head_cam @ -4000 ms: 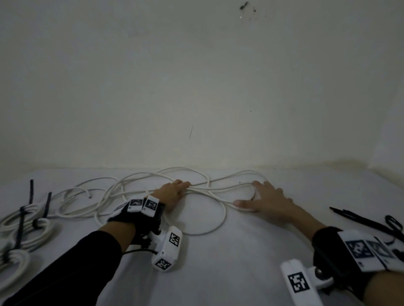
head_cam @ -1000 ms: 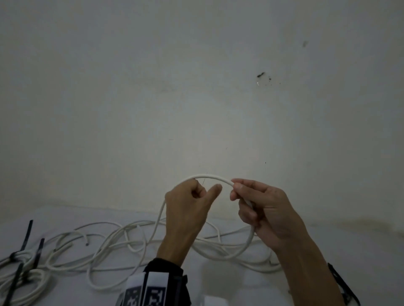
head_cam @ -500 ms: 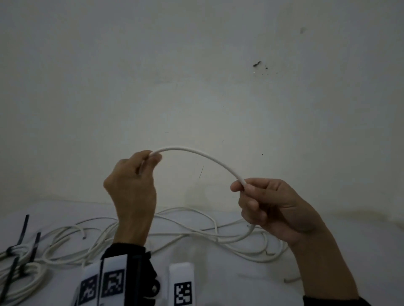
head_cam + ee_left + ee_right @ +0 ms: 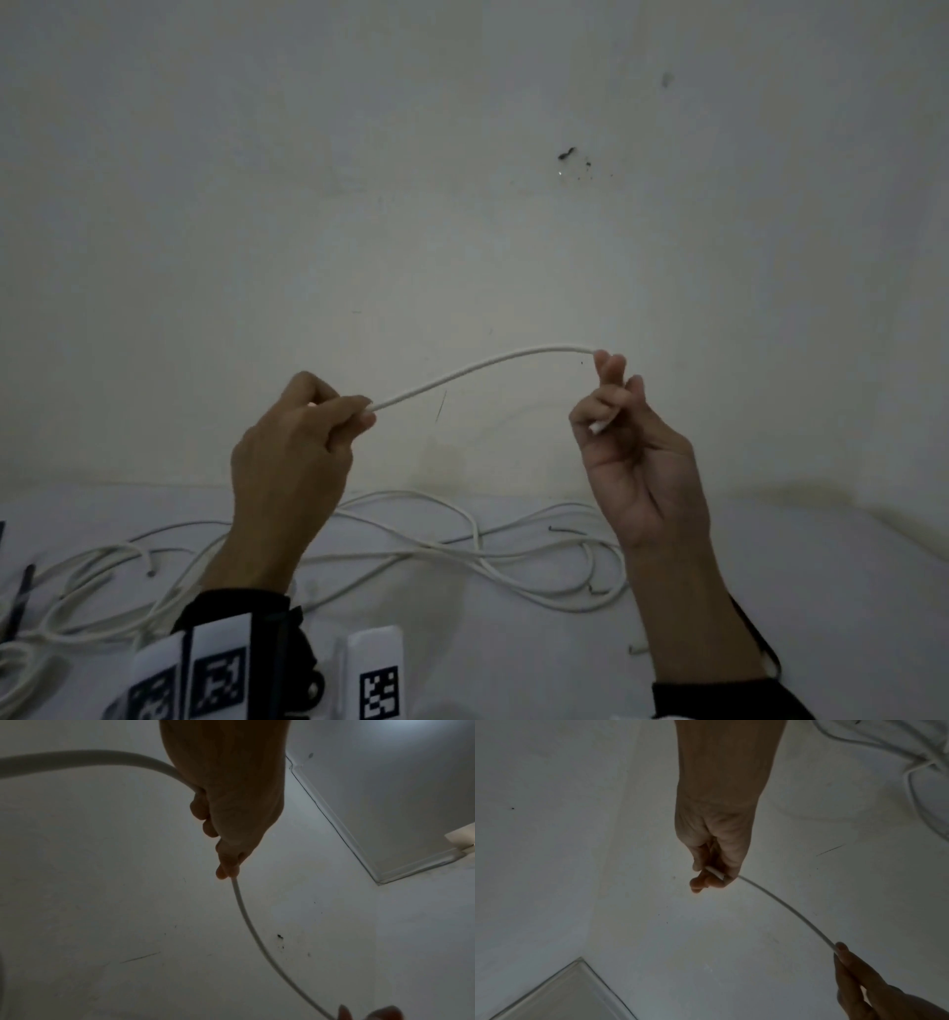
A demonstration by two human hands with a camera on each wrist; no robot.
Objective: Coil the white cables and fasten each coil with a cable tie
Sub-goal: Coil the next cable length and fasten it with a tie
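White cable (image 4: pixel 477 367) runs in a shallow arch between two raised hands, its long axis left to right and climbing toward the right. Nearest, the left hand (image 4: pixel 290 457) pinches it between thumb and curled fingers. The right hand (image 4: pixel 637 452), palm toward the camera, pinches the cable near its cut end, which pokes out by the thumb. Beyond, more loose white cables (image 4: pixel 411 552) sprawl on the white surface (image 4: pixel 847 591) below the wall (image 4: pixel 462 205).
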